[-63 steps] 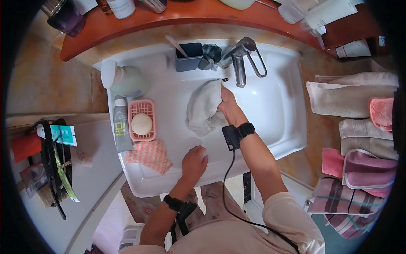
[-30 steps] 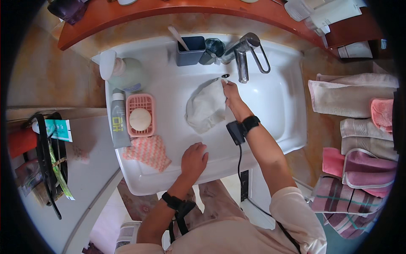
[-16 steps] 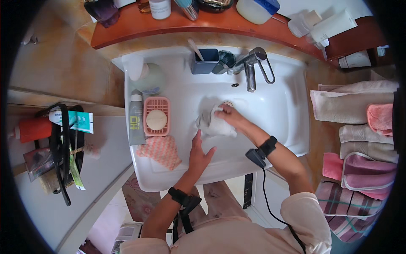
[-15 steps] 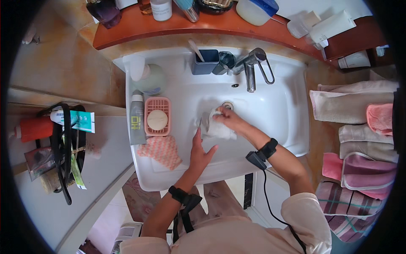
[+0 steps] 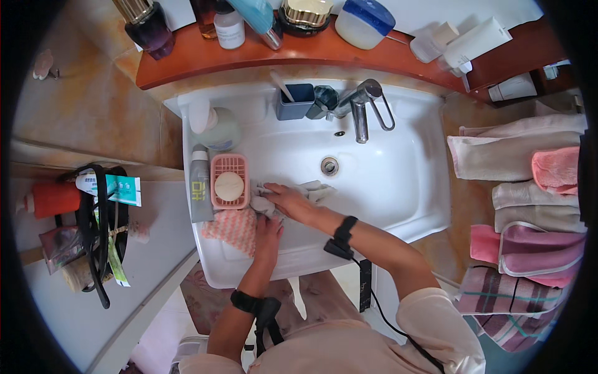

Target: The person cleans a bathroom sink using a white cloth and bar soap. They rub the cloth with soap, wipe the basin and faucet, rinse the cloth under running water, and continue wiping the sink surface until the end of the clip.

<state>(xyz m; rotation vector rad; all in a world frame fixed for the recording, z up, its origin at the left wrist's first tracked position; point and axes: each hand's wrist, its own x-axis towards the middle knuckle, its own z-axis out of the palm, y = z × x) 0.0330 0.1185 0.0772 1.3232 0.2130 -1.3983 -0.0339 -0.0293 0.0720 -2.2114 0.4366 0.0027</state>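
Note:
A crumpled greyish-white cloth (image 5: 319,190) lies in the left part of the white sink (image 5: 398,218), bunched beside the pink soap dish. My right hand (image 5: 290,204) reaches across to the left and holds the cloth from above, its back upward. Close below it, my left hand (image 5: 268,234) has its fingertips at the cloth's near edge, fingers bent together. Parts of the cloth are hidden under both hands. A pale bar of soap (image 5: 229,186) rests in the pink dish (image 5: 245,167). Next to my left hand lies an orange-and-white patterned cloth (image 5: 230,230).
A grey tube (image 5: 200,187) and a pump bottle (image 5: 221,129) stand along the sink's left side. Behind are a dark cup (image 5: 295,107) and the chrome faucet (image 5: 359,118). Bottles crowd the red-brown shelf (image 5: 249,61). Folded towels (image 5: 517,156) hang at the right.
My right hand has carried the white cloth from near the drain leftward to the soap dish, uncovering the drain. My left hand has drawn back and left, its spread fingers now closed in.

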